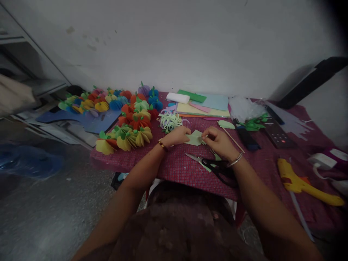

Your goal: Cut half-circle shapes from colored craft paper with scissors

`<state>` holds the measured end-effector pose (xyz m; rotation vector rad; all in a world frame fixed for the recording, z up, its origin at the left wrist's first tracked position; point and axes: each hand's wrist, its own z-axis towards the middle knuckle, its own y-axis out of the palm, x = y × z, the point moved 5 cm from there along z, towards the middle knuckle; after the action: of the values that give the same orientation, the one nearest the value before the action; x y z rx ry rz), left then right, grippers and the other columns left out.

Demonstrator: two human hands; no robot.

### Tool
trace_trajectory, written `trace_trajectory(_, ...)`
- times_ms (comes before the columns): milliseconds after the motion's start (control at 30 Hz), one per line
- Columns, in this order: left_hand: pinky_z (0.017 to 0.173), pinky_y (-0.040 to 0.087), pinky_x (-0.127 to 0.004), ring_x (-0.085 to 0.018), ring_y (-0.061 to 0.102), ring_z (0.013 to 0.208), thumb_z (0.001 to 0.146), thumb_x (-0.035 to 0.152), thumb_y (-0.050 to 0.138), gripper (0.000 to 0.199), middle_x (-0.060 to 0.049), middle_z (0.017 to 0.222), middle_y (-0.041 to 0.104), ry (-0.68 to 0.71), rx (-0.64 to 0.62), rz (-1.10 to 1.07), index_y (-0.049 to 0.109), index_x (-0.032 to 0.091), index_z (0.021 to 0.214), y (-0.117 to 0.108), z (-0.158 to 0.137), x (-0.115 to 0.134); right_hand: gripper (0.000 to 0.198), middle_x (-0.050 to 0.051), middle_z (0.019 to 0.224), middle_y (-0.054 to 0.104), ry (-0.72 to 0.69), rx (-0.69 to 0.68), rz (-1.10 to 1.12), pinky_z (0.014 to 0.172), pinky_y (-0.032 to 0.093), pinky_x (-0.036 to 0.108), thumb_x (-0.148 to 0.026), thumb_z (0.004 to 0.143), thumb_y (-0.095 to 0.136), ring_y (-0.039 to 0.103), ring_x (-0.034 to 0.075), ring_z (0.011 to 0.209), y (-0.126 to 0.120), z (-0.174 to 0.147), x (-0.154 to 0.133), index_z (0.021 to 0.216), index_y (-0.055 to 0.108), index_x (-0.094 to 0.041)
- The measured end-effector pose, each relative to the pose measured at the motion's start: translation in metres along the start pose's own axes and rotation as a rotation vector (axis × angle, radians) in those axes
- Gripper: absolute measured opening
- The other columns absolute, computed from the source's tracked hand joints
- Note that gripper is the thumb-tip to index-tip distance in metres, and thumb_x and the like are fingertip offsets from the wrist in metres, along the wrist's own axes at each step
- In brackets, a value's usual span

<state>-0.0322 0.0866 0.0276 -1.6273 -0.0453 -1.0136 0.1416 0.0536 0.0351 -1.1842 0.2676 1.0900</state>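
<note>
Between my two hands is a small piece of pale green paper (194, 138), creased across. My left hand (177, 136) grips its left edge, fingers curled in. At its right edge my right hand (216, 140) is closed in a pinch of thumb and forefinger on the paper. Black-handled scissors (217, 167) lie on the cloth under and in front of my right wrist, blades pointing left, with green paper scraps beside them. Beyond my left hand sits a heap of curled paper strips (169, 120). A pale green leaf-shaped cutout (227, 124) and a thin wooden stick (233, 139) lie past my right hand.
Many colourful paper pumpkins (136, 119) crowd the left side. Coloured paper sheets (214, 101) and a white roll (178, 97) lie by the wall. To the right are green paper leaves (254, 123), a dark remote-like device (278, 135) and a yellow glue gun (299, 183).
</note>
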Motion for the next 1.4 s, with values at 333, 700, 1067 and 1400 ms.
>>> trace_trajectory(333, 0.054, 0.038, -0.023, -0.009, 0.052, 0.053, 0.066, 0.017, 0.066, 0.010, 0.004, 0.062, 0.058, -0.117, -0.059, -0.584, 0.058, 0.015, 0.070, -0.006, -0.003, 0.001, 0.032, 0.000, 0.070, 0.061, 0.228, 0.068, 0.336, 0.062, 0.045, 0.030, -0.054, 0.092, 0.056, 0.056, 0.017, 0.064, -0.002, -0.003, 0.010, 0.090, 0.062, -0.022)
trace_trajectory(700, 0.048, 0.037, -0.020, -0.007, 0.056, 0.052, 0.049, 0.022, 0.085, 0.041, 0.002, 0.068, 0.066, -0.221, -0.008, -1.244, 0.063, 0.012, 0.081, -0.001, -0.001, -0.004, 0.057, 0.002, 0.066, 0.064, 0.187, -0.048, 0.404, 0.056, 0.041, 0.028, -0.075, 0.083, 0.057, 0.052, 0.014, 0.056, 0.004, -0.004, -0.014, 0.073, 0.064, -0.019)
trace_trajectory(1067, 0.048, 0.034, -0.020, -0.007, 0.051, 0.050, 0.061, 0.016, 0.069, 0.017, 0.003, 0.062, 0.062, -0.211, 0.006, -1.021, 0.062, 0.013, 0.076, 0.002, -0.002, 0.002, 0.053, 0.001, 0.061, 0.063, 0.326, -0.033, 0.523, 0.049, 0.040, 0.025, -0.071, 0.071, 0.072, 0.050, 0.011, 0.050, 0.014, -0.006, -0.009, 0.072, 0.066, -0.019)
trace_trajectory(1400, 0.052, 0.034, -0.020, -0.006, 0.050, 0.053, 0.065, 0.014, 0.066, 0.014, 0.004, 0.063, 0.058, -0.166, 0.057, -0.978, 0.060, 0.013, 0.078, 0.000, -0.002, 0.007, 0.052, 0.000, 0.055, 0.060, 0.405, -0.008, 0.576, 0.042, 0.035, 0.023, -0.068, 0.069, 0.077, 0.045, 0.008, 0.045, 0.019, -0.006, 0.007, 0.064, 0.063, -0.019)
